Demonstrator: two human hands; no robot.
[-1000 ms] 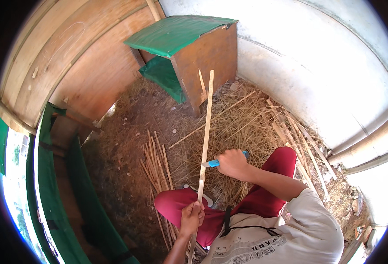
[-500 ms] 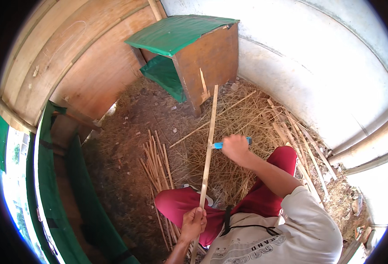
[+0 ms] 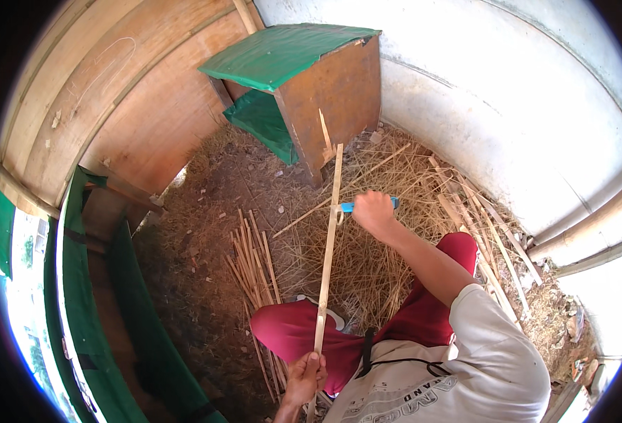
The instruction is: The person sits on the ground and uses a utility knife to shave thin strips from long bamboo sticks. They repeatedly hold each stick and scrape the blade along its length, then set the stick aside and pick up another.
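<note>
My left hand (image 3: pixel 305 376) is closed around the lower part of a long, pale bamboo strip (image 3: pixel 328 261), which slants up and away from my lap. Farther up, my right hand (image 3: pixel 374 213) grips a blue-handled utility knife (image 3: pixel 348 207). Its blade meets the strip's right edge, where a thin curled shaving (image 3: pixel 340 218) stands out. The strip's lower end passes under my left hand beside my shirt. My fingers hide most of the knife's handle.
Several cut strips (image 3: pixel 253 254) lie in a bundle by my left knee. Straw-like shavings (image 3: pixel 367 275) cover the ground ahead, with longer bamboo pieces (image 3: pixel 484 233) to the right. A wooden box with a green cover (image 3: pixel 290 53) stands at the back, near a white wall (image 3: pixel 494 106).
My right hand and the knife have slid farther up the strip, away from me. A curled shaving now shows at the blade. My left hand has shifted slightly down and left.
</note>
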